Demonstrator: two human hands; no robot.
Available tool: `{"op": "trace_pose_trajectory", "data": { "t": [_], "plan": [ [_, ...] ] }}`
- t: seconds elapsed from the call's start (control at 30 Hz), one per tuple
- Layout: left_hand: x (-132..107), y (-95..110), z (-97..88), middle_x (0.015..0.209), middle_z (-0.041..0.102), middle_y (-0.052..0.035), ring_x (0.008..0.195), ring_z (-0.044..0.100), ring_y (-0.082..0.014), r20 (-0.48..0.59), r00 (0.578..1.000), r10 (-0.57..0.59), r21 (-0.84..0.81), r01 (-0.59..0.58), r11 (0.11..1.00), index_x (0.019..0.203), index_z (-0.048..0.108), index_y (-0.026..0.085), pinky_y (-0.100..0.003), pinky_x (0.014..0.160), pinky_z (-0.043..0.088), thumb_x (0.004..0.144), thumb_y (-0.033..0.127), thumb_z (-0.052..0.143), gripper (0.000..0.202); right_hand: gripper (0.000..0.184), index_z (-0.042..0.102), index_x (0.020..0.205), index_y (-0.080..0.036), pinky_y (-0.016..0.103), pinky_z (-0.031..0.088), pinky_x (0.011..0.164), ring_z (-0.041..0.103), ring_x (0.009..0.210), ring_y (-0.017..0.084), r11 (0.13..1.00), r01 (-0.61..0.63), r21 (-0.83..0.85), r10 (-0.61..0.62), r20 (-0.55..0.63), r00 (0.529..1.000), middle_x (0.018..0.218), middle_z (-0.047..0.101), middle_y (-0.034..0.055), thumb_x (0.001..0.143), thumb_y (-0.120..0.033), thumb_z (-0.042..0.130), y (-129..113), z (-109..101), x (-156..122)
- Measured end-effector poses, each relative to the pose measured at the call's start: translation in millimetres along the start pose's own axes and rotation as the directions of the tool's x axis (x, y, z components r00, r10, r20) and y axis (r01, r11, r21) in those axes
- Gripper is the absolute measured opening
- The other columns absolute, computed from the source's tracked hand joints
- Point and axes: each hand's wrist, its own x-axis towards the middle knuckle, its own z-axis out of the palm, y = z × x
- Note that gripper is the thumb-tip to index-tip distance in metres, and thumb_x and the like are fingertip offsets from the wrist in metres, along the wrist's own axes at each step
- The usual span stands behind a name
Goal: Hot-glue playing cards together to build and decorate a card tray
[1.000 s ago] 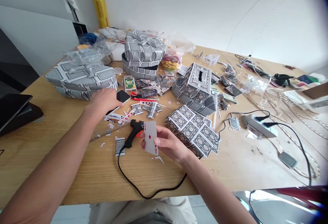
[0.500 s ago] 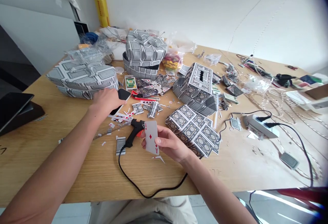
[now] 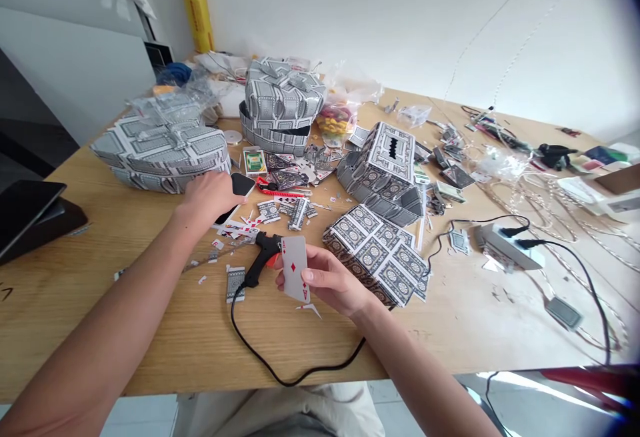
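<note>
White with red pips, the playing card (image 3: 294, 270) was right of the glue gun (image 3: 259, 266), pinched in the right hand (image 3: 336, 281); a light pinch seemed best, lest it bend. Beyond the glue gun, the left hand (image 3: 209, 198) touched the phone (image 3: 243, 185), its grip unclear.

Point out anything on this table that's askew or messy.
The upper card-patterned section at the back sits askew on its base, leaving a dark gap. Cut card pieces lie strewn around the glue gun, looking like uncleared offcuts.
</note>
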Motion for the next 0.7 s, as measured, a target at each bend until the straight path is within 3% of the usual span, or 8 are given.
{"op": "trace_pose_trajectory", "data": {
  "t": [0.23,0.7],
  "plan": [
    [-5.3,11.8,-6.8,0.132,0.077,-0.0244,0.121,0.073,-0.0435,0.017,0.998,-0.067,0.198,0.063,0.978,0.132,0.073,0.016,-0.044,0.091,0.058,0.088,0.059,0.072,0.061,0.044,0.079,0.111,-0.019,0.034,0.057,0.087,0.074,0.095,0.021,1.0,-0.007,0.008,0.007,-0.011,1.0,0.115,0.079,0.0092,0.082,-0.049,0.092,-1.2,1.6,0.2],
    [-0.9,5.0,-2.6,0.131,0.077,-0.0233,0.118,0.073,-0.0438,0.002,0.998,-0.056,0.186,0.055,0.981,0.131,0.074,0.017,-0.046,0.089,0.058,0.087,0.061,0.072,0.062,0.044,0.078,0.112,-0.019,0.034,0.056,0.088,0.074,0.095,0.02,1.0,-0.021,0.019,0.021,-0.008,1.0,0.111,0.08,0.0083,0.082,-0.048,0.092,-0.3,2.3,0.1]
  ]
}}
